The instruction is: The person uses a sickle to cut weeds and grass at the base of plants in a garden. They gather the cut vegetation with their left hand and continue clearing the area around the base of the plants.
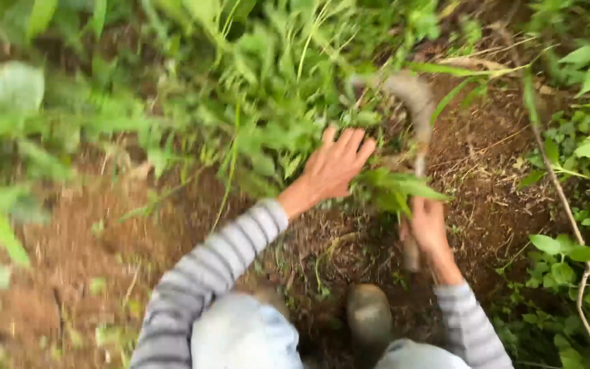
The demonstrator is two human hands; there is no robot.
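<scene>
My left hand (332, 167) reaches forward into a clump of green weeds (268, 102), fingers together and pressed against the leaves; whether it grips stems is hidden. My right hand (428, 225) is closed around the handle of a sickle (414, 102), whose curved grey blade is blurred and arcs over the plants just right of my left hand. A leafy sprig (394, 186) lies between the two hands. Both arms wear grey striped sleeves.
Bare brown soil (486, 184) with dry straw lies to the right and bottom left. My boot (369, 316) and pale trousers (240, 335) show at the bottom. A thin bare branch (568, 205) and low green plants (582, 157) line the right edge.
</scene>
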